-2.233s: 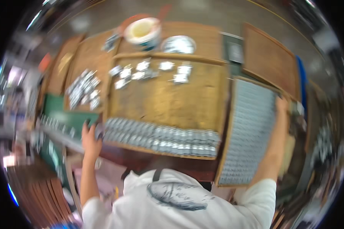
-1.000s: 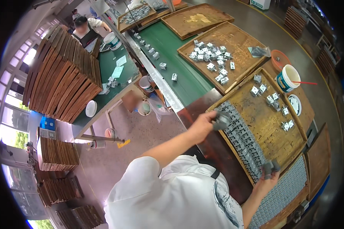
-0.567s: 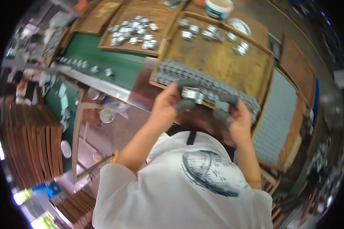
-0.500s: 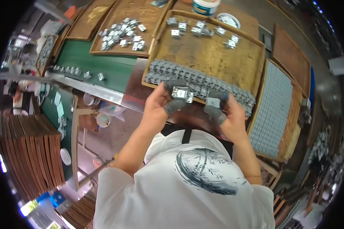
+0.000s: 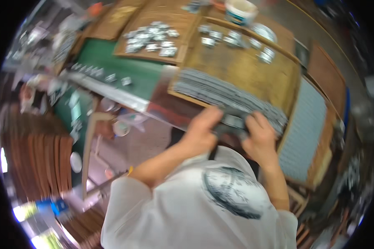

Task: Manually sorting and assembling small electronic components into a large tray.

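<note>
My left hand (image 5: 203, 129) and my right hand (image 5: 259, 135) meet in front of my chest, both with dark covers on some fingertips. Between them is a small silver-grey metal part (image 5: 233, 121), gripped from both sides; motion blur hides whether it is one piece or two pressed together. Just beyond my hands lies a wooden tray (image 5: 249, 58) with tight rows of grey metal parts (image 5: 224, 93) along its near side. Several loose silver parts (image 5: 232, 38) are scattered at its far side.
At far left, another wooden tray (image 5: 133, 49) holds a heap of silver parts (image 5: 151, 37). Several parts line the green surface (image 5: 97, 52). A tray of grey pieces (image 5: 305, 133) stands at right, a white bucket (image 5: 241, 11) at the back, stacked brown boards (image 5: 37, 162) at left.
My hands have come together; before, each held a separate metal piece apart from the other. The whole view has shifted and blurred, with the trays now lying farther right in it.
</note>
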`<state>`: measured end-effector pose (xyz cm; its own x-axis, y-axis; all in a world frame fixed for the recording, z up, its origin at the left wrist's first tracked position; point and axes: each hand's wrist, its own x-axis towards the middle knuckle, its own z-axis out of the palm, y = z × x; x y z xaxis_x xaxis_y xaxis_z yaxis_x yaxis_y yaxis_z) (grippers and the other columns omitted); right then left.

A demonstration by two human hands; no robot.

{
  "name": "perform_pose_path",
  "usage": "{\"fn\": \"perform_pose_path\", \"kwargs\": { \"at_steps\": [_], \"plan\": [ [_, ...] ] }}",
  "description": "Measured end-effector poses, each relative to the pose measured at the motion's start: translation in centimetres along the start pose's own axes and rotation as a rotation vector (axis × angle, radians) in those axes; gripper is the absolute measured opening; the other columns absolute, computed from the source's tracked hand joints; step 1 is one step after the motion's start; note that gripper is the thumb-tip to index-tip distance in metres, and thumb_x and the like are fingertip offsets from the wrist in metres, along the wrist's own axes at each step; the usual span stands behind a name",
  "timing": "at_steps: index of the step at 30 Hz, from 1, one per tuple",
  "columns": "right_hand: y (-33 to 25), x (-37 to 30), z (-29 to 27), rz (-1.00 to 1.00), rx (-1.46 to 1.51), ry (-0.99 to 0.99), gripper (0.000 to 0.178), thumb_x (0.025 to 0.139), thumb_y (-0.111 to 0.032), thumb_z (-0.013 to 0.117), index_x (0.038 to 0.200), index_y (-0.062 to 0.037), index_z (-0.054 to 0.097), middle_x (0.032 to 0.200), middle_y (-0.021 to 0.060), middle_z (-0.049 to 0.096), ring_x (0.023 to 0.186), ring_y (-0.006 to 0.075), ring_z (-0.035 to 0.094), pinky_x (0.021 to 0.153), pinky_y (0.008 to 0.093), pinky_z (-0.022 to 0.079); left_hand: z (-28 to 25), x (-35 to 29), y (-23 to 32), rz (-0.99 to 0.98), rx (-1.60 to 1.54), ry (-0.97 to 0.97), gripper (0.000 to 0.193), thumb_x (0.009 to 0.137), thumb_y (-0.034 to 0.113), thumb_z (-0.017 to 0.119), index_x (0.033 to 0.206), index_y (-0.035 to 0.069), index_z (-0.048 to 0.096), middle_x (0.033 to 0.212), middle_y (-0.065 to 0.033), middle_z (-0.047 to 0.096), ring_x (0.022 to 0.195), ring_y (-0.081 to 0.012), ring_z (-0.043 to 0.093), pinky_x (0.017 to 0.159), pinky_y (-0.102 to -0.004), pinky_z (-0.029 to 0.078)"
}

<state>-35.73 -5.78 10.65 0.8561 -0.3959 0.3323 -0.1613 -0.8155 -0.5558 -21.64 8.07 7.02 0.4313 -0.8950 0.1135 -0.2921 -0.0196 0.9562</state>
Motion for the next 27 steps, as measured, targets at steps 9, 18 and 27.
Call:
{"fn": "perform_pose_path", "kwargs": {
  "at_steps": [9, 18, 27],
  "plan": [
    [1.6, -1.6, 1.7, 0.134, 0.097, 0.131, 0.024, 0.074, 0.002, 0.064, 0.098, 0.0051, 0.059, 0.091, 0.0183, 0.056, 0.081, 0.0354, 0.056, 0.073, 0.0359, 0.047, 2.8, 1.4, 0.1, 0.061, -0.165, 0.005, 0.033, 0.079, -0.001, 0.059, 0.112, 0.0, 0.052, 0.099, -0.0176, 0.044, 0.096, -0.0359, 0.046, 0.079, -0.0408, 0.041],
    [2.7, -2.1, 2.1, 0.097, -0.158, 0.141, 0.02, 0.082, -0.004, 0.066, 0.094, 0.0062, 0.053, 0.094, 0.0192, 0.055, 0.081, 0.0403, 0.055, 0.069, 0.0409, 0.046, 4.1, 2.2, 0.0, 0.141, -0.021, 0.059, 0.035, 0.065, -0.011, 0.053, 0.098, -0.001, 0.047, 0.098, -0.0169, 0.041, 0.096, -0.0382, 0.041, 0.082, -0.0431, 0.04],
    [1.2, -3.9, 0.5, 0.195, 0.093, 0.01, 0.02, 0.09, -0.011, 0.06, 0.095, 0.0077, 0.052, 0.09, 0.0213, 0.052, 0.078, 0.0415, 0.052, 0.07, 0.0424, 0.043, 5.3, 1.3, 0.1, 0.302, 0.323, 0.084, 0.049, 0.054, -0.006, 0.063, 0.101, 0.002, 0.05, 0.103, -0.0189, 0.045, 0.098, -0.0391, 0.046, 0.076, -0.0442, 0.046]
  ]
}}
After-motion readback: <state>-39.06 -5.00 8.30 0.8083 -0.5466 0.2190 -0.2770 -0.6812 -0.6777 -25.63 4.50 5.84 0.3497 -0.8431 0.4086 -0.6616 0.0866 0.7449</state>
